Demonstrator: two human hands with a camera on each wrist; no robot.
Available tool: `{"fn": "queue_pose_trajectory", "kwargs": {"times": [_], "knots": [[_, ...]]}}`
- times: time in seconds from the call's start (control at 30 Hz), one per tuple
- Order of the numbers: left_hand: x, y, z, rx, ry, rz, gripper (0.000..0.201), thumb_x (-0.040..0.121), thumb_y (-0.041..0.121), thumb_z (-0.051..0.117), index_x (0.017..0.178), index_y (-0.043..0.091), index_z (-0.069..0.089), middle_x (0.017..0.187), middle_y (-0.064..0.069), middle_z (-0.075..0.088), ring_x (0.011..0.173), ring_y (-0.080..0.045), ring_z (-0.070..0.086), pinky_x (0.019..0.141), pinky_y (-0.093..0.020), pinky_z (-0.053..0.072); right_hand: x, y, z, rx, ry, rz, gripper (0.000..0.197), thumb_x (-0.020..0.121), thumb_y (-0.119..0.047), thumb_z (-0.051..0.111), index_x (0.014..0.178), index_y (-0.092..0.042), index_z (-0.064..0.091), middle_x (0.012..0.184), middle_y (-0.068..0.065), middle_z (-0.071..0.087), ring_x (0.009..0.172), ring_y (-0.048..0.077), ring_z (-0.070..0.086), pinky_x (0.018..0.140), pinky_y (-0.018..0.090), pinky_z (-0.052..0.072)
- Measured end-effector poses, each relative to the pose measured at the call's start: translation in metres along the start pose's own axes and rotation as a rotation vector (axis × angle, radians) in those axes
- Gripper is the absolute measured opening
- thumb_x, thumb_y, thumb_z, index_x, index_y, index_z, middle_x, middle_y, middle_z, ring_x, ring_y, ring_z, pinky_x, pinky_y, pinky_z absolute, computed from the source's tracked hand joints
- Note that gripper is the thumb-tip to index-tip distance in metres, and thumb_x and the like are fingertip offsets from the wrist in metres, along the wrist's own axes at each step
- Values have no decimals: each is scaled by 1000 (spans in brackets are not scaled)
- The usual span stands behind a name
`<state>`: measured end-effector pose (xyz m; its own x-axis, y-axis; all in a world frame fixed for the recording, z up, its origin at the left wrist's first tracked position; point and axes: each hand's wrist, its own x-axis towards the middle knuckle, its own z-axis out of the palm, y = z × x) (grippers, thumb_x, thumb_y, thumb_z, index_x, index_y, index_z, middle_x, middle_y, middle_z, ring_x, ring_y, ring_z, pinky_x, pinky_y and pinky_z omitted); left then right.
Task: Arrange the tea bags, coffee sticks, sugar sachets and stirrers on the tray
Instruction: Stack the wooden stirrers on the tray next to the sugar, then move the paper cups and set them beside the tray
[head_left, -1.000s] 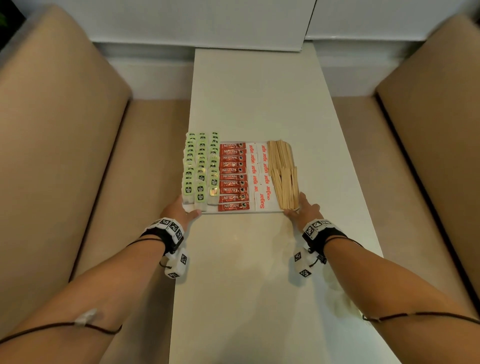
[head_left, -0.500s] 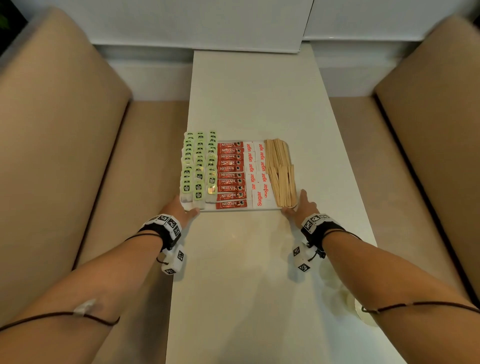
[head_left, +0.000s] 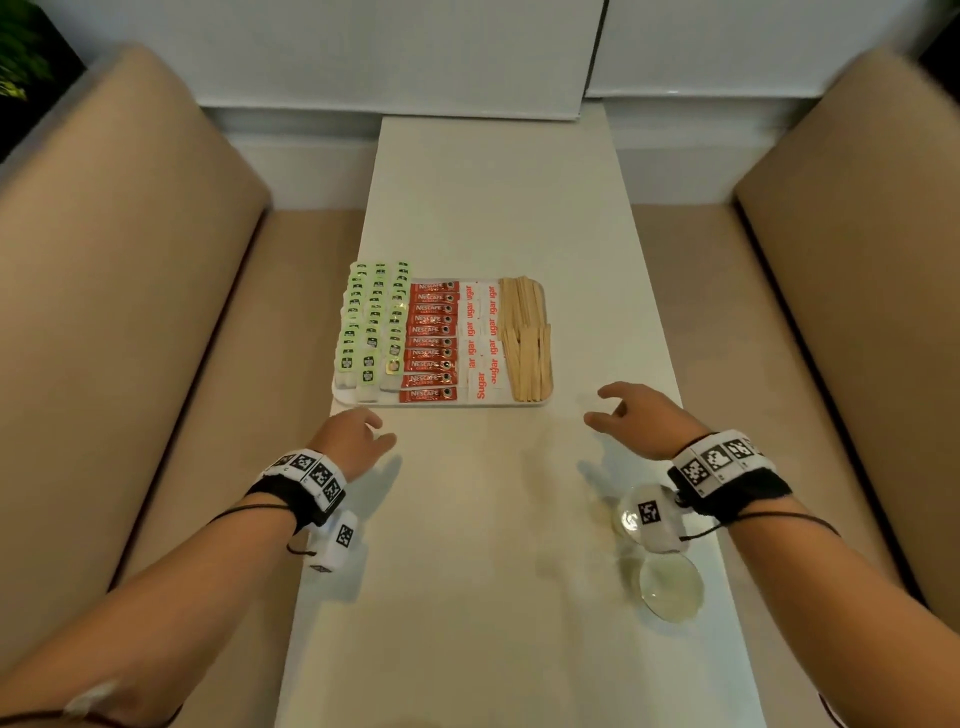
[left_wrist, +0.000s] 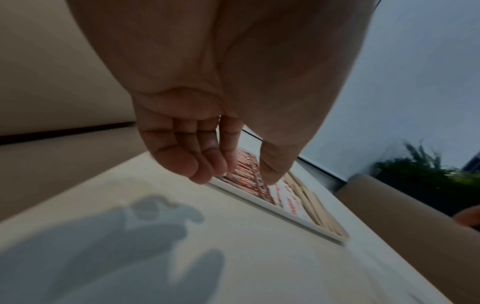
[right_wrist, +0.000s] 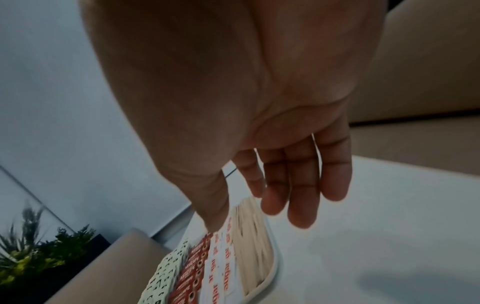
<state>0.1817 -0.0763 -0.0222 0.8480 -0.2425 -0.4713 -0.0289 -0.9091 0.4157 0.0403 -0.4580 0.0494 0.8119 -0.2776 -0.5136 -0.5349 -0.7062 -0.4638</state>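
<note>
Just ahead of the empty, loosely spread left hand (head_left: 349, 435) and right hand (head_left: 635, 419), the white tray (head_left: 452, 404) holds tea bags (head_left: 371, 325), Nescafé sticks (head_left: 432, 341), sugar sachets (head_left: 480, 339) and wooden stirrers (head_left: 525, 339) in neat columns (the arranging looks finished).

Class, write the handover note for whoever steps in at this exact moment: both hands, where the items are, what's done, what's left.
Left hand: open, empty, above the table just short of the tray's near left corner.
Right hand: open, empty, off the tray's near right corner.
On the tray, in columns from left to right: tea bags, coffee sticks, sugar sachets, stirrers.
Done: all four kinds appear sorted and laid out; no loose items show on the table.
Left: probably nothing but a final check. The tea bags run slightly past the far edge.
</note>
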Motion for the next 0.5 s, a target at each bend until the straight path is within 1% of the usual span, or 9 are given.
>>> {"fn": "queue_pose_trajectory", "kwargs": {"times": [0.07, 0.17, 0.23, 0.33, 0.4, 0.5], "knots": [[-18, 19, 13, -34, -40, 72, 33, 90, 41, 69, 115, 21, 62, 94, 6, 64, 85, -11, 61, 78, -26, 44, -15, 18, -12, -20, 6, -17, 57, 94, -51, 62, 142, -23, 50, 94, -7, 62, 84, 7, 58, 81, 27, 43], [-37, 48, 37, -70, -102, 149, 31, 89, 39, 71, 114, 23, 64, 96, 5, 66, 84, -10, 62, 78, -26, 46, -31, 46, -18, -68, -19, -17, 55, 94, -52, 62, 141, -26, 51, 94, -9, 63, 83, 3, 57, 77, 25, 42], [-46, 69, 54, -97, -139, 174, 30, 89, 38, 71, 113, 23, 64, 96, 5, 66, 84, -10, 62, 79, -26, 47, -39, 64, -16, -82, -53, -6, 53, 94, -52, 62, 141, -28, 52, 99, -8, 63, 88, 6, 59, 79, 25, 43], [-56, 99, 79, -105, -177, 210, 29, 90, 39, 71, 114, 24, 63, 96, 6, 66, 85, -10, 61, 80, -26, 46, -48, 86, -8, -106, -101, 0, 49, 95, -49, 62, 138, -29, 55, 109, -6, 61, 99, 13, 59, 89, 27, 44], [-62, 118, 96, -105, -200, 241, 30, 90, 39, 70, 115, 25, 62, 96, 7, 66, 85, -9, 61, 81, -26, 47, -49, 100, 0, -123, -132, 0, 45, 95, -47, 63, 136, -29, 58, 111, -4, 62, 100, 13, 57, 93, 27, 45], [-73, 145, 120, -109, -212, 289, 32, 90, 40, 70, 117, 25, 61, 98, 8, 66, 83, -10, 60, 82, -27, 48, -49, 117, 14, -182, -176, -10, 39, 96, -46, 63, 130, -27, 64, 119, 0, 66, 96, 11, 56, 91, 29, 47]]}}
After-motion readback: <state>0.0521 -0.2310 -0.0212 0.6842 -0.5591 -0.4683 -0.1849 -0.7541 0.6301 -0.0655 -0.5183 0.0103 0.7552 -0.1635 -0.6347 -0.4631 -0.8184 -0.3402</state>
